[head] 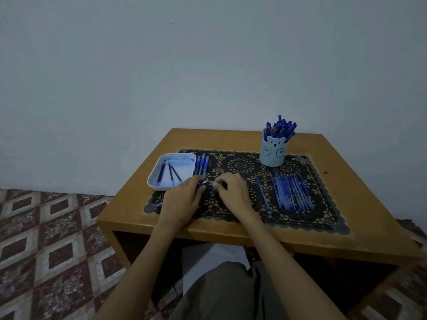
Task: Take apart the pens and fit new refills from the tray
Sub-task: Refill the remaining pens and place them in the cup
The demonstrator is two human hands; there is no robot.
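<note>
Both hands meet over the near middle of the black lace mat point(242, 162). The left hand point(182, 199) and right hand point(233, 192) are close together, each with fingers curled round one end of a blue pen point(206, 184). Only a short glinting stretch of the pen shows between them, so I cannot tell whether it is whole or pulled apart. At eight o'clock a small blue piece point(159, 205) pokes out from under the left wrist, too hidden to name. At three o'clock lies a single thin refill point(262, 191), and beyond it a row of pale blue refills point(292, 192) side by side. At eleven o'clock sits a white tray point(153, 181) holding three dark refills point(171, 173), with three capped pens point(202, 165) just beside its right wall. At one o'clock a bear-faced cup point(273, 151) stands crammed with blue pens point(280, 127) on the wooden table point(131, 204).
</note>
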